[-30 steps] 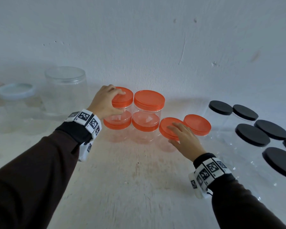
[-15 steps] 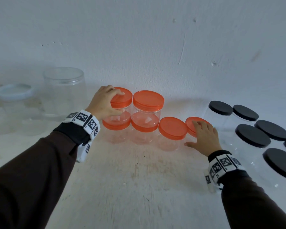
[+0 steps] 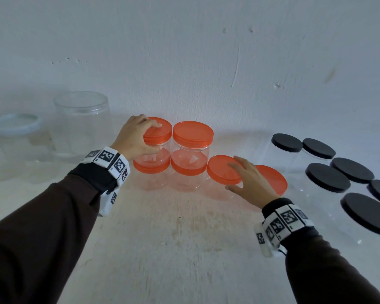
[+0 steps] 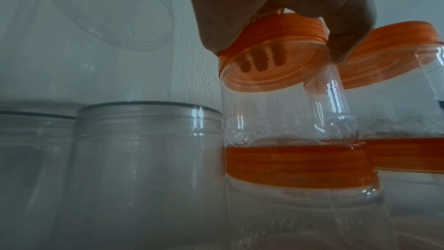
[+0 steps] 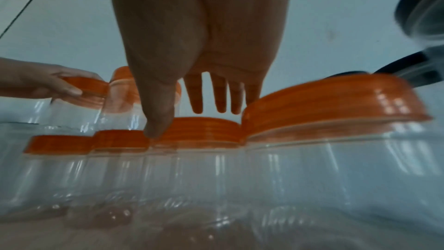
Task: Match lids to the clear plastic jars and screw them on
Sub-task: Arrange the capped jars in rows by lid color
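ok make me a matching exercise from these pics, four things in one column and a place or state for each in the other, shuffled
Things:
1. left hand
2. right hand
3. black-lidded jars
4. large clear jar

Places or states:
A. grouped at the right side of the table
B. grips the orange lid of an upper stacked jar
C. far left by the wall, with a clear lid
D. fingers straight, spread over the low orange-lidded jars

Pairs: 1-B, 2-D, 3-A, 4-C
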